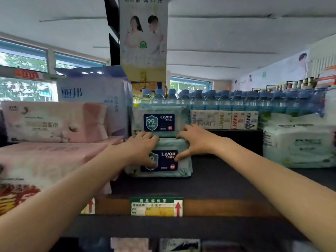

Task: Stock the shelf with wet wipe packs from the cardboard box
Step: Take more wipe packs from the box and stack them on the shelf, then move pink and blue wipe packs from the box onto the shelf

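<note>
A pale green wet wipe pack (169, 168) with a dark blue Liyou label stands upright on the dark top shelf (227, 179). My left hand (142, 148) grips its upper left part, fingers over the top edge and thumb on the label. My right hand (192, 140) grips its upper right part the same way. A second, identical wet wipe pack (160, 120) stands directly behind it, higher in view. The cardboard box is out of view.
Pink tissue bundles (54, 122) and a white tissue bundle (94, 93) fill the shelf's left side. White wipe bundles (298, 146) sit at the right. Water bottles (236, 99) and small cartons (225, 120) line the back. A price tag (156, 208) marks the shelf's front edge.
</note>
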